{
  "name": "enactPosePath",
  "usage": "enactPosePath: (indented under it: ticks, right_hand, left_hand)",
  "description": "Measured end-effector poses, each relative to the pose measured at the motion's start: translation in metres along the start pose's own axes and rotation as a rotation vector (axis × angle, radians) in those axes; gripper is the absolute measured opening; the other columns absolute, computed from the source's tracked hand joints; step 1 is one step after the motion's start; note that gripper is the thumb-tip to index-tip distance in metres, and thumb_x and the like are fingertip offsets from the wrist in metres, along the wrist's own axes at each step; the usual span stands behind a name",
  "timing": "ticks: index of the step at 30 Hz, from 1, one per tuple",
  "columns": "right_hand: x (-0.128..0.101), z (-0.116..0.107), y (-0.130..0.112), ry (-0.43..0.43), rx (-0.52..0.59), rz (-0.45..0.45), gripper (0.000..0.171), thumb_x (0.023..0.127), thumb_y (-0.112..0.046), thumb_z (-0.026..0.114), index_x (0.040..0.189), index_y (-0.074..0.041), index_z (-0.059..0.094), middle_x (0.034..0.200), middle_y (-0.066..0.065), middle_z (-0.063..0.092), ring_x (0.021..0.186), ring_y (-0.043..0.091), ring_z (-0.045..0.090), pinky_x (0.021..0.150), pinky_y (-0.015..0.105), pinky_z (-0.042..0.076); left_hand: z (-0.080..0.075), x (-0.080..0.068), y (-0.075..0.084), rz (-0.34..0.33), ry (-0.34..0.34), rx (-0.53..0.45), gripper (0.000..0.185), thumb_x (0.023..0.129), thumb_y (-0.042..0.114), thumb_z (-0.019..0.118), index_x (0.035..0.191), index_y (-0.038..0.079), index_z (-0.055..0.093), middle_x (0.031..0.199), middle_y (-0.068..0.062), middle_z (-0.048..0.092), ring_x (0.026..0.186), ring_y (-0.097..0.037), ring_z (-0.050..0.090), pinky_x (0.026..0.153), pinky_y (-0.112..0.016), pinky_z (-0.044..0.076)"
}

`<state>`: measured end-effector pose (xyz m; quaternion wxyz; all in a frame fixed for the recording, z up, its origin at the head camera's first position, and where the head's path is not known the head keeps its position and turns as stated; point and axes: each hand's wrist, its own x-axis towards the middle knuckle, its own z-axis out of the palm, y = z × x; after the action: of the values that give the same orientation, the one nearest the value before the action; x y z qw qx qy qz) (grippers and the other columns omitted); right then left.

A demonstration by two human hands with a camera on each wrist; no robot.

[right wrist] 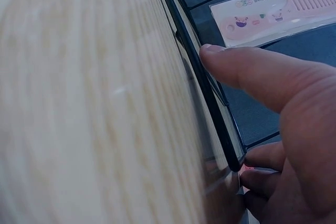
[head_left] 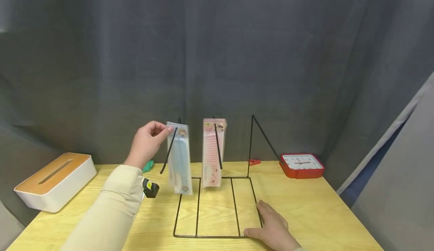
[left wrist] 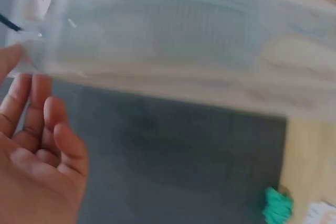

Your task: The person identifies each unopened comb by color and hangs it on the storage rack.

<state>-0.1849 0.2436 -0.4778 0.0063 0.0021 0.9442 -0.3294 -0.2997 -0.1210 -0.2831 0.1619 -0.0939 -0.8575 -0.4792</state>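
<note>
My left hand [head_left: 149, 140] pinches the top edge of a packaged blue comb [head_left: 180, 156] between thumb and fingers. The packet hangs upright at the left hook of a black wire rack [head_left: 217, 237], with another packet behind it. In the left wrist view, the clear packet crosses the top, with the thumb and fingertips at its end beside the dark hook. Packaged pink combs [head_left: 211, 153] hang on the middle hook. My right hand [head_left: 272, 228] rests at the rack's front right corner, thumb by the front bar and fingers along the side bar, relaxed.
A white tissue box with a wooden lid [head_left: 44, 175] stands at the left. The rack's right hook [head_left: 266, 138] slants toward a red clock [head_left: 301, 165] at the back right. A red clip [head_left: 254, 162] and a crumpled green item [head_left: 148, 166] lie near the curtain.
</note>
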Motion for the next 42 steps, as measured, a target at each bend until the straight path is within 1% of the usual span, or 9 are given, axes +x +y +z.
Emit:
enactPosePath:
  ticks: [5,12,15,18,22,27,31,37,42]
  right_hand:
    - [0.002,0.0,-0.002,-0.012,0.012,0.003,0.108,0.068,-0.054,0.087,0.146,0.007,0.044,0.154,0.027,0.037,0.142,0.05,0.031,0.105,0.076,0.02]
    - [0.002,0.0,0.001,-0.014,0.002,0.009,0.108,0.069,-0.054,0.087,0.146,0.008,0.043,0.154,0.028,0.036,0.141,0.051,0.031,0.105,0.076,0.02]
    - [0.002,0.0,0.0,-0.017,-0.006,0.01,0.108,0.069,-0.055,0.087,0.146,0.008,0.043,0.154,0.028,0.036,0.141,0.051,0.031,0.104,0.076,0.021]
    - [0.001,0.001,0.001,-0.017,-0.018,0.012,0.108,0.069,-0.056,0.086,0.146,0.007,0.043,0.154,0.027,0.037,0.141,0.05,0.032,0.103,0.076,0.023]
    - [0.002,0.003,0.002,-0.014,-0.021,0.012,0.108,0.069,-0.056,0.086,0.146,0.007,0.043,0.154,0.028,0.037,0.141,0.051,0.032,0.103,0.076,0.023]
    - [0.003,0.001,0.001,-0.013,-0.001,0.008,0.107,0.069,-0.054,0.087,0.145,0.008,0.044,0.154,0.029,0.037,0.14,0.052,0.031,0.105,0.077,0.019]
    - [0.002,0.0,0.0,-0.01,0.001,0.002,0.107,0.069,-0.054,0.087,0.145,0.008,0.044,0.153,0.029,0.037,0.141,0.052,0.031,0.105,0.076,0.02]
    - [0.003,0.002,0.002,-0.008,-0.002,0.007,0.107,0.068,-0.055,0.087,0.145,0.007,0.045,0.153,0.029,0.037,0.14,0.052,0.031,0.104,0.076,0.02]
    - [0.003,0.001,0.002,-0.008,0.0,0.007,0.107,0.068,-0.055,0.087,0.145,0.007,0.045,0.153,0.029,0.037,0.141,0.052,0.031,0.104,0.077,0.02]
  left_hand:
    - [0.004,-0.01,-0.05,-0.016,0.006,0.045,0.029,0.102,0.035,0.06,0.11,0.008,0.065,0.106,-0.01,0.064,0.099,-0.025,0.059,0.085,-0.039,0.047]
    - [0.02,-0.046,-0.136,-0.182,-0.076,0.054,0.031,0.103,0.031,0.057,0.12,0.006,0.062,0.117,-0.011,0.063,0.11,-0.028,0.059,0.089,-0.044,0.05]
    - [0.028,-0.056,-0.164,-0.259,-0.086,0.055,0.035,0.102,0.032,0.058,0.124,0.005,0.06,0.12,-0.012,0.062,0.112,-0.031,0.059,0.089,-0.047,0.05]
    - [0.032,-0.062,-0.184,-0.29,-0.102,0.062,0.035,0.101,0.026,0.058,0.127,0.002,0.058,0.126,-0.018,0.061,0.117,-0.037,0.057,0.093,-0.051,0.049]
    - [0.032,-0.067,-0.193,-0.282,-0.148,0.12,0.038,0.1,0.016,0.056,0.133,-0.002,0.053,0.137,-0.028,0.052,0.126,-0.047,0.05,0.1,-0.06,0.044]
    - [0.029,-0.069,-0.188,-0.285,-0.186,0.246,0.05,0.094,0.006,0.057,0.143,-0.003,0.047,0.147,-0.036,0.036,0.132,-0.056,0.038,0.104,-0.067,0.037]
    - [0.028,-0.071,-0.185,-0.287,-0.17,0.348,0.054,0.089,0.0,0.056,0.142,-0.006,0.046,0.138,-0.037,0.043,0.126,-0.056,0.044,0.102,-0.065,0.04]
    - [0.022,-0.076,-0.177,-0.276,-0.187,0.483,0.028,0.089,-0.004,0.057,0.115,0.0,0.068,0.116,-0.026,0.063,0.098,-0.041,0.064,0.082,-0.054,0.054]
    - [0.015,-0.077,-0.164,-0.229,-0.24,0.55,0.011,0.092,0.003,0.065,0.095,0.011,0.072,0.093,-0.005,0.071,0.072,-0.019,0.059,0.06,-0.041,0.052]
